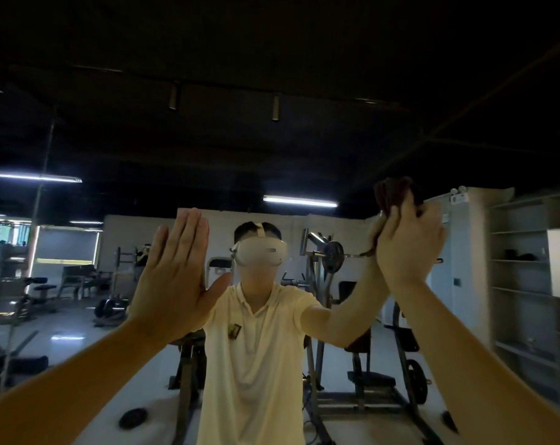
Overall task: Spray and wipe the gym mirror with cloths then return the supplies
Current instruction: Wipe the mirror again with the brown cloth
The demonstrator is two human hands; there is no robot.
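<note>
- The left hand (172, 271) is raised flat with the back toward the camera, its four fingers straight and pressed side by side and the thumb spread out to the right. It holds nothing. The palm faces the mirror (304, 149), but whether it touches the glass cannot be told.
- The right hand (407, 242) is raised higher, with its fingers curled round a bunched dark brown cloth (396, 191). The cloth sticks out above the knuckles.
- The cloth sits at the glass, where the reflected forearm meets the real hand, high on the right side of the mirror.
- Both forearms are bare and reach up from the lower corners of the view.
- The mirror fills the view. Straight ahead it shows the person in a cream polo shirt (256, 348) and a white headset (261, 253).
- A small dark badge (234, 330) hangs on the shirt's chest, too small to read.
- Reflected behind the person are a plate-loaded weight machine (323, 252), benches on the left, and a loose weight plate (132, 418) on the pale glossy floor (63, 342).
- Open grey shelves (522, 268) stand at the right, and a small sign (458, 198) above them is too blurred to read.
- The ceiling (272, 43) is dark, with tube lights (299, 200) lit beneath it.
</note>
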